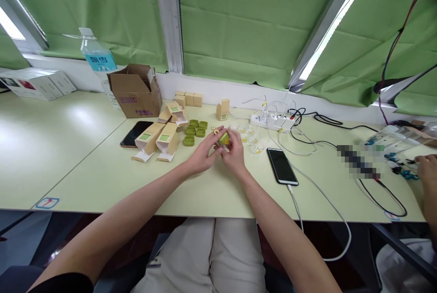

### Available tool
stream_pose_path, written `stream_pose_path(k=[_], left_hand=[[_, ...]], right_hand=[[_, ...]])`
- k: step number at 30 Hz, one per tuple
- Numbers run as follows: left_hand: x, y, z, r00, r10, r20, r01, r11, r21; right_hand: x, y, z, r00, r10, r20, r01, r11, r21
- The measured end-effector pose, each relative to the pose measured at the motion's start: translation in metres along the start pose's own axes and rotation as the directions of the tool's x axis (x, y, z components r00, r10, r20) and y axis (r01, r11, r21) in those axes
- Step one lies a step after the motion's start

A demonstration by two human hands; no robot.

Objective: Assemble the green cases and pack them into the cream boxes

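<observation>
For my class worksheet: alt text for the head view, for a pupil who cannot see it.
A person's left hand and right hand hold a small green object over a pale table. Green containers and opened cardboard boxes sit to the left; a phone with a white cable lies to the right.

A small, rounded olive-green object with a yellowish patch on its side, a pale ring at its upper left, held between a person's left hand and right hand, partly hidden from view

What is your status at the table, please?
Left hand and right hand holding small green item. Cabled phone right of both hands, apart. Nothing visibly blocking.
</observation>
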State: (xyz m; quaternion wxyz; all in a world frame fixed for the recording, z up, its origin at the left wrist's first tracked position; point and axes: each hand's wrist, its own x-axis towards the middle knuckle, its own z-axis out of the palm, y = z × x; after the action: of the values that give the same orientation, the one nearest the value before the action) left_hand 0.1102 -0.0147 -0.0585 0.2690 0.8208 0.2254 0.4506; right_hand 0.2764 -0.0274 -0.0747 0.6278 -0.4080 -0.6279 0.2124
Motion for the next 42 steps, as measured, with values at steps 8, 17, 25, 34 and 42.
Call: stream_pose_path(k=[8,17,25,34,42], left_hand=[[0.010,0.006,-0.014,0.998,-0.059,0.002,0.059,0.998,0.031],[0.106,-0.049,-0.033,0.875,-0.356,-0.329,0.397,0.915,0.064],[0.208,-0.098,-0.011,0.769,-0.553,-0.320,0.623,0.759,0.186],[0.200,-0.071,-0.049,0.885,-0.440,-0.153,0.443,0.896,-0.014],[0.110,0.007,-0.127,0.891,-0.288,0.351,0.352,0.926,-0.135]], right_hand=[[0.009,-0.011,-0.004,0.968,0.174,0.183,-0.235,0.887,0.398],[0.017,-0.014,-0.011,0.938,0.341,-0.054,-0.256,0.791,0.555],[0.020,-0.005,-0.016,0.904,0.334,-0.268,-0.188,0.872,0.452],[0.026,-0.006,-0.027,0.868,0.233,-0.438,-0.063,0.928,0.367],[0.024,-0.021,-0.024,0.866,0.213,-0.451,-0.011,0.912,0.409]])
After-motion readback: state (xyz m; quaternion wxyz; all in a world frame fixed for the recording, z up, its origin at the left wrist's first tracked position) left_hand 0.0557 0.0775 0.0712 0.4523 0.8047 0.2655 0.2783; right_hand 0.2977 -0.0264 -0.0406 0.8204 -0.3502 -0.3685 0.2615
